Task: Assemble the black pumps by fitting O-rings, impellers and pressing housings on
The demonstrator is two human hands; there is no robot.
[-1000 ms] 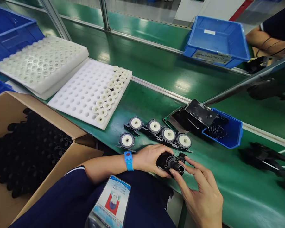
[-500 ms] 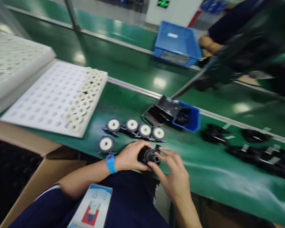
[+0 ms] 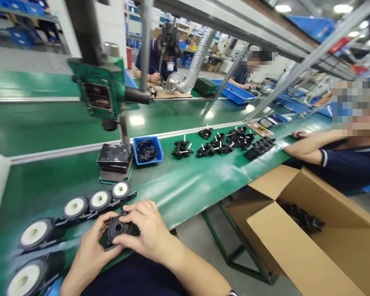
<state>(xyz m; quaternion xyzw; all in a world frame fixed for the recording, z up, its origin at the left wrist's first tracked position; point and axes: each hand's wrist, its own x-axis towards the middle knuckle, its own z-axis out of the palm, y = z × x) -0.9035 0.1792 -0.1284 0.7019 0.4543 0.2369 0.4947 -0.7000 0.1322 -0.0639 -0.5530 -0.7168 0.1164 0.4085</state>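
Between my two hands is a round black plastic housing (image 3: pixel 114 231) with a hole in its centre and small lugs on its rim, held just over the front edge of the bench. My left hand (image 3: pixel 92 246) grips its left and lower side. Fingers and thumb of my right hand (image 3: pixel 149 230) close on its right side. Several black housings with white discs (image 3: pixel 75 206) lie in front and to the left. A press with a green head (image 3: pixel 100 88) stands beyond them, above a dark metal block (image 3: pixel 114 158).
A blue bin (image 3: pixel 148 151) holds black rings. Several black parts with white pins (image 3: pixel 216 146) lie along the bench to the right. An open cardboard box (image 3: pixel 265 222) stands below the right edge. A co-worker's arm (image 3: pixel 308 146) rests at far right; others sit behind.
My view has swung up and to the right, bringing the press head, co-workers and cardboard box into sight. Both hands still hold a black part, now with a flat round face showing.
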